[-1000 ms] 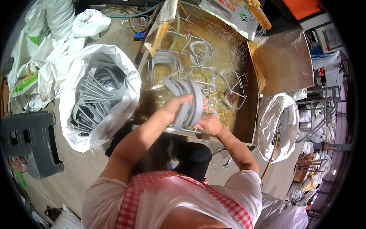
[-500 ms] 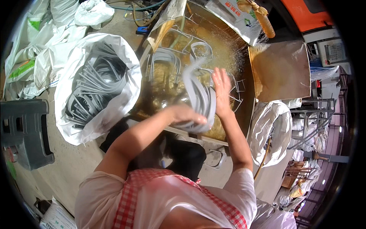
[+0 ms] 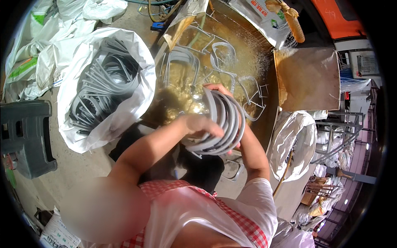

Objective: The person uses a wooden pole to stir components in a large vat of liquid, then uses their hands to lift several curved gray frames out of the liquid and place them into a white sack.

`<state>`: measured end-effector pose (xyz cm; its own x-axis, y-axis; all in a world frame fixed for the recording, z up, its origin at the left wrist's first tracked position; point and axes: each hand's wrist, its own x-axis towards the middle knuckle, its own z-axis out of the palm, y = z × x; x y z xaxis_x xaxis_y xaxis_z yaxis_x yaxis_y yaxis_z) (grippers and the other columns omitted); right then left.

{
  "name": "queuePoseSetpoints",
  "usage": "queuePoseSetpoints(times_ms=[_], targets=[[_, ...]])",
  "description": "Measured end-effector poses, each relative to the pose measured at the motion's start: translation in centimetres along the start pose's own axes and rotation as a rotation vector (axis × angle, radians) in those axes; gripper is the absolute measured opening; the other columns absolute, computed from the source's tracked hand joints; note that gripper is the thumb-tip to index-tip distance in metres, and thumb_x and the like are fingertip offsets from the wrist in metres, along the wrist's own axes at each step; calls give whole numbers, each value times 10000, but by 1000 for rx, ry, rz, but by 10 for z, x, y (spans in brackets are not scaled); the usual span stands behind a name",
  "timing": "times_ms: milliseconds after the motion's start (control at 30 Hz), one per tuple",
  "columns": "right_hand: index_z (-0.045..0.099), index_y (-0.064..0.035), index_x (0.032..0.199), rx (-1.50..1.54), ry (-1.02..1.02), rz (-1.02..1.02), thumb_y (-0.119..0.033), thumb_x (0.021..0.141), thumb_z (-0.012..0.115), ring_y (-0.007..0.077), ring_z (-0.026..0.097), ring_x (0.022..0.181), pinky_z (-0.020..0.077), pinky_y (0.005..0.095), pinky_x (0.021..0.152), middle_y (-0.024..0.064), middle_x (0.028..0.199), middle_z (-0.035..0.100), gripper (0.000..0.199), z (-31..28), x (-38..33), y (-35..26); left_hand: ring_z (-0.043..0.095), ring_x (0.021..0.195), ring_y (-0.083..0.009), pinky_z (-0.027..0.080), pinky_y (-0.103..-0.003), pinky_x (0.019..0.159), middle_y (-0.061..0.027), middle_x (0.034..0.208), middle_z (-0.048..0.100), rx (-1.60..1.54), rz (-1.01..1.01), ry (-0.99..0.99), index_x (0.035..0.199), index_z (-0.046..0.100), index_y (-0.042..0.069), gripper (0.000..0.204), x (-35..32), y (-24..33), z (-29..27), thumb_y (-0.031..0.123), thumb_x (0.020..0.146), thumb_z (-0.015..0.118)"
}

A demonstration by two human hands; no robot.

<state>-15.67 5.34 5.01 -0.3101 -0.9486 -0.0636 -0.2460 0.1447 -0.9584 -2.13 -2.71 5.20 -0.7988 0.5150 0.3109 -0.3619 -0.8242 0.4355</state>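
Note:
Over the near side of a tank of yellowish water [image 3: 173,101], a bundle of grey curved plastic strips [image 3: 236,118] is bent into a loop between my two hands. My left hand [image 3: 202,125] is closed round the bundle's near left part, thumb side uppermost and slightly blurred. Behind the strips, my right hand [image 3: 218,87] wraps round from the far and right side; its fingers show above the bundle and its palm is hidden. More grey strips [image 3: 184,56] float in the water beyond, some linked by thin cross pieces.
Left of the tank stands a white sack [image 3: 147,78] full of grey strips [image 3: 109,84]. A dark grey stool [image 3: 31,138] is farther left. On the right are another white sack [image 3: 306,142], a brown board [image 3: 308,78] and an orange machine [image 3: 337,18]. A loose grey strip piece [image 3: 235,173] lies near my legs.
The strip bundle has come nearer to me and tilted into a rounder loop. My right hand, flat beside it before, is now behind and round it.

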Motion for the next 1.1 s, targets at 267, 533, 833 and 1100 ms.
queuePoseSetpoints(times_ms=[267, 533, 833, 1100], targets=[[501, -17, 1120, -472, 402, -133, -128, 844, 515, 183, 569, 926, 488, 314, 818, 109, 1050, 578, 298, -50, -18, 69, 539, 1021, -305, 456, -394, 864, -260, 1147, 501, 706, 74, 968, 1272, 356, -30, 755, -17, 13, -63, 519, 794, 556], [293, -6, 1256, 29, 979, 13, -198, 749, 661, 210, 455, 1081, 363, 319, 926, 139, 1180, 465, 655, -64, -11, 89, 443, 1153, -293, 380, -366, 953, -199, 1332, 332, 1492, 418, 1203, 1383, 90, 44, 1044, 4, 12, -22, 237, 603, 756], [213, -114, 1379, 519, 194, 175, -454, 668, 722, 337, 510, 1076, 465, 423, 869, 131, 1235, 441, 939, -74, -52, 6, 532, 577, -161, 486, -312, 492, -76, 764, 491, 493, 491, 1296, 1055, 427, 41, 377, -6, 9, -54, -31, 710, 563], [204, -50, 1358, 1209, 123, 209, -618, 504, 710, 378, 532, 1021, 390, 492, 937, 153, 1173, 524, 1144, -9, -84, 24, 562, 519, -178, 473, -301, 472, -75, 621, 523, 332, 568, 1201, 822, 479, 33, 132, -3, 21, -61, 0, 713, 546]])
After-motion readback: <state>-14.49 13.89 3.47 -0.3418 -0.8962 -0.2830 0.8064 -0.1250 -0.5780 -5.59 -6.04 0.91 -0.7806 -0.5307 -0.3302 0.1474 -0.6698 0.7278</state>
